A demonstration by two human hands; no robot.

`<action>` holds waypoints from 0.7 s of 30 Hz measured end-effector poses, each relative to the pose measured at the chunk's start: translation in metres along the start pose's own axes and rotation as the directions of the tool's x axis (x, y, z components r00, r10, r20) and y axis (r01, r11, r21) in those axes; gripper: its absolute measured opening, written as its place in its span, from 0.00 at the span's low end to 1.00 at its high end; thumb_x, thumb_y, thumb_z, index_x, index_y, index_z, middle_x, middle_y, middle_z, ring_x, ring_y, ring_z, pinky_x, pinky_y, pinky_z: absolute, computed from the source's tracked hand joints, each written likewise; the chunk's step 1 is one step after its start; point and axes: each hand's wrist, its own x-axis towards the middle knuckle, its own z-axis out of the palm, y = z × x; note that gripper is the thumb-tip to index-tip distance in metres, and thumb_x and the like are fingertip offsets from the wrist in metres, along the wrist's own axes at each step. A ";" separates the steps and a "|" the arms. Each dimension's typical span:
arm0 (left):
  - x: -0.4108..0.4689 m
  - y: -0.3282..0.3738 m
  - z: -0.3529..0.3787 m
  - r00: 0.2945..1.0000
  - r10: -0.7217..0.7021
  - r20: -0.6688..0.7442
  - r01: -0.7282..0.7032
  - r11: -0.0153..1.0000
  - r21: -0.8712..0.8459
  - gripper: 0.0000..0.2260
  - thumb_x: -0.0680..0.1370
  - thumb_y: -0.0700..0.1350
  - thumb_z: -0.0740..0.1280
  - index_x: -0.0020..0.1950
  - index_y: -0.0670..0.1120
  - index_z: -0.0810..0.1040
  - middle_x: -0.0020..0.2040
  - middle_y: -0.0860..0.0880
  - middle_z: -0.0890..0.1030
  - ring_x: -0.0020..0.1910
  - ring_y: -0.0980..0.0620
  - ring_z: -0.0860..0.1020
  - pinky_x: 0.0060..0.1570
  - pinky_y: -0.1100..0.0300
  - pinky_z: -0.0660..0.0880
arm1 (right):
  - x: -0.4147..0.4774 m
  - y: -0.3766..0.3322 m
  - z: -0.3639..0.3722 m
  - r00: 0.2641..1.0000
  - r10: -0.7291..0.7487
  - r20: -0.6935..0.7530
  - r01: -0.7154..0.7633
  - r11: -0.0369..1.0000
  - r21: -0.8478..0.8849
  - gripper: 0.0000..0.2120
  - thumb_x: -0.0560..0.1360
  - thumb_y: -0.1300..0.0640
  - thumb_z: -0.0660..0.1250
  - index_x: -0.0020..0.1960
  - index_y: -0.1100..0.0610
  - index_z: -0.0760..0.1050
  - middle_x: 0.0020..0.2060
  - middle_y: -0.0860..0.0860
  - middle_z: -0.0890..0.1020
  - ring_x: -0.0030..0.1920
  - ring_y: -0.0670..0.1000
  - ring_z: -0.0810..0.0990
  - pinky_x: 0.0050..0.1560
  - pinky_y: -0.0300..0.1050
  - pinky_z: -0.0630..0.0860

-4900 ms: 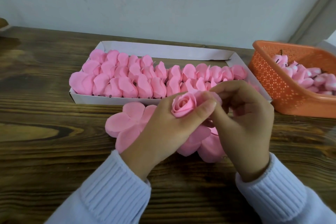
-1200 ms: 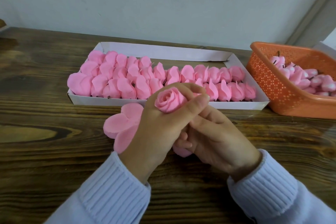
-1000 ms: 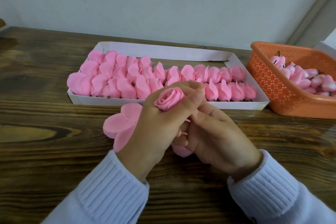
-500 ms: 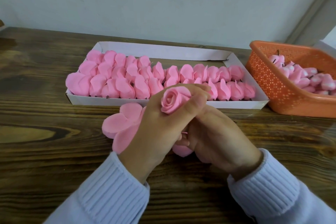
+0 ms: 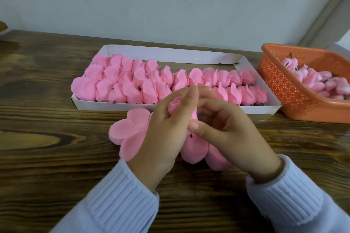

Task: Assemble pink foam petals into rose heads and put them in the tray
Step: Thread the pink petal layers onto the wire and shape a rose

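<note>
My left hand grips a pink foam rose head, its fingers wrapped over the bud so only part of it shows. My right hand is beside it with curled fingers touching the rose's right side, its thumb at the base. Beneath both hands flat pink foam petals lie on the wooden table. Behind them a white cardboard tray holds several finished pink rose heads in rows.
An orange perforated basket with several pink buds stands at the right, close to the tray's end. The dark wooden table runs back to a pale wall behind the tray.
The rose has sunk deeper into my left hand, whose fingers now cover it. My right hand has risen from below the bud to its right side.
</note>
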 end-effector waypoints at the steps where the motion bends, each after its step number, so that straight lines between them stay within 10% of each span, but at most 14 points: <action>1: 0.000 0.000 0.000 1.000 -0.008 0.005 0.007 1.000 0.016 0.15 0.72 0.60 0.64 0.46 0.53 0.85 0.50 0.48 0.85 0.55 0.47 0.82 0.57 0.43 0.77 | -0.001 0.000 0.000 1.000 0.008 0.001 -0.008 0.999 -0.039 0.13 0.73 0.67 0.66 0.57 0.69 0.75 0.46 0.52 0.84 0.48 0.43 0.82 0.49 0.33 0.75; 13: 0.009 -0.008 -0.005 0.923 -0.163 -0.348 0.120 0.983 -0.141 0.14 0.82 0.57 0.55 0.59 0.51 0.74 0.45 0.55 0.85 0.48 0.59 0.83 0.50 0.60 0.73 | 0.074 -0.014 -0.039 0.920 0.391 -0.023 -0.376 0.898 0.228 0.05 0.74 0.63 0.65 0.46 0.63 0.78 0.37 0.53 0.83 0.41 0.50 0.83 0.50 0.43 0.81; 17: 0.014 -0.008 -0.009 0.867 -0.283 -0.410 0.150 0.933 -0.328 0.12 0.83 0.53 0.55 0.56 0.48 0.75 0.36 0.55 0.85 0.39 0.60 0.83 0.44 0.62 0.74 | 0.150 0.003 -0.056 0.862 0.443 -0.247 -0.426 0.896 0.121 0.14 0.79 0.69 0.60 0.65 0.68 0.69 0.42 0.58 0.78 0.42 0.53 0.79 0.48 0.47 0.82; 21: 0.016 -0.010 -0.008 0.845 -0.307 -0.438 0.167 0.929 -0.330 0.12 0.83 0.52 0.56 0.52 0.49 0.76 0.38 0.52 0.84 0.38 0.58 0.83 0.41 0.63 0.74 | 0.195 0.030 -0.047 0.866 0.406 -0.293 -0.465 0.869 -0.170 0.15 0.76 0.71 0.56 0.60 0.61 0.71 0.39 0.55 0.77 0.43 0.53 0.77 0.54 0.56 0.80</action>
